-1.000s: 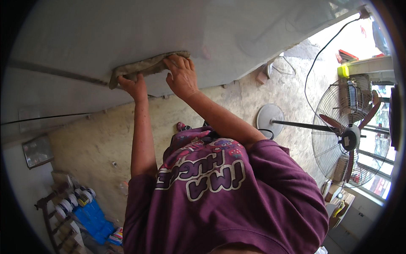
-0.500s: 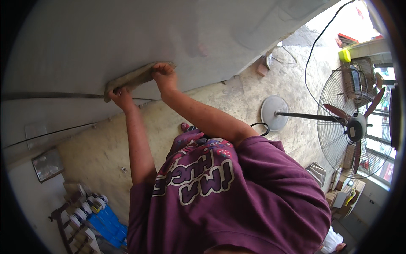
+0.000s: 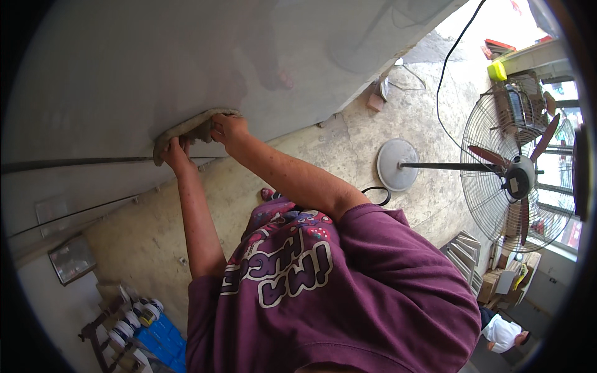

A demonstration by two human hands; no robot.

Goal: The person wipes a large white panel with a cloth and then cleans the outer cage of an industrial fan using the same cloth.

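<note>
A folded grey-brown cloth [image 3: 198,126] lies against a large, smooth grey panel [image 3: 118,74] that fills the upper left. My left hand [image 3: 178,155] grips the cloth near its left end, fingers closed and partly hidden by it. Around the right end, my right hand [image 3: 229,132] is closed on the same cloth, its fingertips tucked in. The cloth sags a little between the two hands. A dark strip [image 3: 81,163] runs along the panel and meets the cloth's left end.
At right stands a large pedestal fan [image 3: 519,177] on a round base [image 3: 398,165], a black cable [image 3: 443,81] near it. Tape rolls [image 3: 134,320] and a blue sheet [image 3: 161,336] are at lower left. A person in white [image 3: 502,332] is at lower right.
Both hands and the cloth have moved slightly down, the right hand also leftward. The cloth is now more bent. The view has shifted a little, and more of the other person shows.
</note>
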